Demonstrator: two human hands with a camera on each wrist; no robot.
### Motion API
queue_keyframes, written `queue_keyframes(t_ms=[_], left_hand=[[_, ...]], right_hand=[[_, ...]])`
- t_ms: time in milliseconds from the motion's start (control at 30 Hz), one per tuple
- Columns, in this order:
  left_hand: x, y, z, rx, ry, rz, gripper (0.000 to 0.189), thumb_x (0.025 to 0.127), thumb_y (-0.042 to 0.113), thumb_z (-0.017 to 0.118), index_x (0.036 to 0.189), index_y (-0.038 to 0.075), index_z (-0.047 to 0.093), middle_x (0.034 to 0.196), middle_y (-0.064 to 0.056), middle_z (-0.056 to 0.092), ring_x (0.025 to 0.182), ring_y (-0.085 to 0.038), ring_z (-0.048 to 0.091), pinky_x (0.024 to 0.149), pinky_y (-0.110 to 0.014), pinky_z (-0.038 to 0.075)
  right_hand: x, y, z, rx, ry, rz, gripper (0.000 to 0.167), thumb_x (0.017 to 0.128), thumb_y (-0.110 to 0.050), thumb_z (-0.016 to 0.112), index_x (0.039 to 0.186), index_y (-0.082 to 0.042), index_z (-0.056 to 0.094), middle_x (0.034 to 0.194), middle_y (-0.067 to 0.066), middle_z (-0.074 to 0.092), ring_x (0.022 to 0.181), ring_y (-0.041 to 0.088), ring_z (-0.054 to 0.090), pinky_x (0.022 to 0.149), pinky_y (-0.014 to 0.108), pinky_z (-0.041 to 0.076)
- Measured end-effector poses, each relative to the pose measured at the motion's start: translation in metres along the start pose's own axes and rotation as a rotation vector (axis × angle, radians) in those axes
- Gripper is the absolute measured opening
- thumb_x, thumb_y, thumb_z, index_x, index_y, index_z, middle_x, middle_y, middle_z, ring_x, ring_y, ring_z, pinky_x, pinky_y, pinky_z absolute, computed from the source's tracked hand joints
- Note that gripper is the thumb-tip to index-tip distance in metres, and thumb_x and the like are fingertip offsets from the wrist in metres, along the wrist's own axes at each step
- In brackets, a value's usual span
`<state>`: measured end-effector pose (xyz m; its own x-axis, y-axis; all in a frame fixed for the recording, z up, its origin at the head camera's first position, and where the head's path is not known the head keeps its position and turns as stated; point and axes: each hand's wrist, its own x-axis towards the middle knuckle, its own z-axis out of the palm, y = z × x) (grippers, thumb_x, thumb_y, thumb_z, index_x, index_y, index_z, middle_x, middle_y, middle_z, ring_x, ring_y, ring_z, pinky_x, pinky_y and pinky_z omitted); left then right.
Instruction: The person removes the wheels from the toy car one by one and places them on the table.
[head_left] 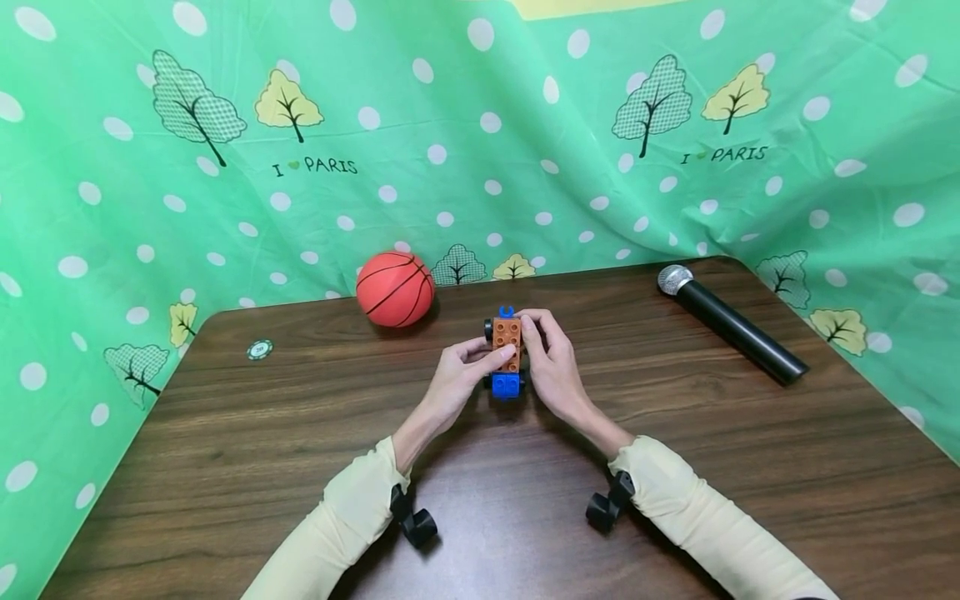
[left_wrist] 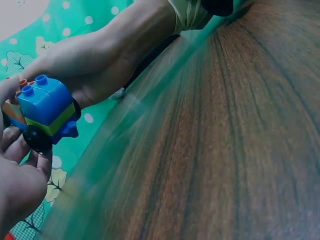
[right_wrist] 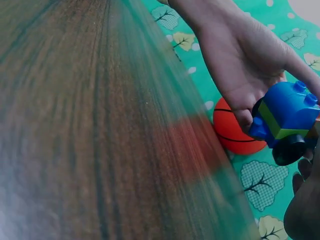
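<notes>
A toy car built of blocks (head_left: 506, 384) is held over the middle of the table, orange studded bricks along its top and a blue block at the near end. My left hand (head_left: 454, 377) grips it from the left, thumb laid across the orange studs. From the other side my right hand (head_left: 553, 371) holds it, with the thumb along its right edge. The left wrist view shows the blue block (left_wrist: 47, 100) above a lime-green layer and a black wheel (left_wrist: 37, 139). Most fingertips are hidden behind the car.
A small red basketball (head_left: 395, 288) sits at the back of the wooden table (head_left: 262, 467). At the right lies a black microphone (head_left: 738, 329) with a silver head. A poker chip (head_left: 260, 349) lies at the left. A green dotted cloth (head_left: 450, 100) hangs behind the table.
</notes>
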<state>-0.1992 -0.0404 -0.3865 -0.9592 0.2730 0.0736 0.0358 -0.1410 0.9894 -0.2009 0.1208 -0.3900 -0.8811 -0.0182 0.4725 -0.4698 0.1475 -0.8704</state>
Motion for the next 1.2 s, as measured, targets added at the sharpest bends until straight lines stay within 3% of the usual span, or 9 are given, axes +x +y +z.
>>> queue_keyframes(t_ms=[167,300,467,667,800,1033,1200], left_hand=[[0.0,-0.001,0.001,-0.052,0.008,-0.016,0.033,0.1,0.018,0.068,0.121,-0.007,0.068,0.105,-0.012,0.075,0.093,-0.013,0.069,0.086,-0.027,0.054],[-0.001,-0.002,0.002,-0.063,0.032,-0.015,0.03,0.101,0.021,0.068,0.114,-0.006,0.069,0.098,-0.008,0.075,0.084,-0.011,0.065,0.075,-0.023,0.051],[-0.001,-0.004,0.004,-0.061,0.08,0.005,0.031,0.1,0.024,0.069,0.11,-0.006,0.072,0.095,-0.005,0.075,0.086,-0.01,0.066,0.08,-0.024,0.053],[-0.002,-0.004,0.006,-0.035,0.124,0.012,0.034,0.098,0.025,0.071,0.111,-0.007,0.073,0.093,-0.005,0.076,0.086,-0.009,0.067,0.082,-0.024,0.053],[-0.003,-0.003,0.007,-0.027,0.133,0.003,0.035,0.099,0.026,0.071,0.109,-0.006,0.074,0.09,-0.004,0.075,0.083,-0.009,0.066,0.08,-0.024,0.052],[-0.006,-0.001,0.009,-0.028,0.132,-0.012,0.033,0.098,0.027,0.072,0.106,-0.005,0.075,0.086,-0.001,0.075,0.08,-0.008,0.066,0.076,-0.023,0.052],[-0.006,-0.003,0.009,-0.026,0.144,-0.009,0.032,0.097,0.025,0.073,0.108,-0.005,0.074,0.089,-0.002,0.075,0.082,-0.008,0.067,0.079,-0.024,0.052]], right_hand=[[-0.001,0.004,0.002,0.05,-0.026,0.007,0.026,0.113,-0.016,0.043,0.126,0.002,0.057,0.112,0.018,0.062,0.1,0.019,0.058,0.084,0.026,0.049],[-0.001,0.006,0.005,0.065,-0.017,-0.005,0.025,0.112,-0.014,0.044,0.125,0.003,0.058,0.109,0.017,0.061,0.095,0.017,0.059,0.079,0.025,0.05],[-0.001,0.008,0.007,0.029,-0.006,-0.024,0.024,0.112,-0.014,0.046,0.122,0.003,0.059,0.106,0.016,0.061,0.09,0.017,0.059,0.075,0.033,0.053],[0.0,0.009,0.005,-0.114,0.02,-0.064,0.021,0.111,-0.014,0.049,0.118,0.001,0.063,0.101,0.014,0.066,0.086,0.019,0.06,0.073,0.027,0.049],[0.002,0.01,0.002,-0.233,0.024,-0.15,0.017,0.11,-0.013,0.052,0.113,0.0,0.063,0.095,0.013,0.068,0.083,0.021,0.061,0.072,0.031,0.049],[0.007,0.015,-0.004,-0.39,0.023,-0.389,0.007,0.103,0.0,0.056,0.105,0.003,0.061,0.088,0.015,0.065,0.074,0.023,0.059,0.062,0.039,0.05],[0.008,0.018,-0.004,-0.38,0.004,-0.424,0.01,0.103,0.002,0.055,0.11,0.003,0.062,0.092,0.016,0.065,0.076,0.023,0.061,0.062,0.038,0.052]])
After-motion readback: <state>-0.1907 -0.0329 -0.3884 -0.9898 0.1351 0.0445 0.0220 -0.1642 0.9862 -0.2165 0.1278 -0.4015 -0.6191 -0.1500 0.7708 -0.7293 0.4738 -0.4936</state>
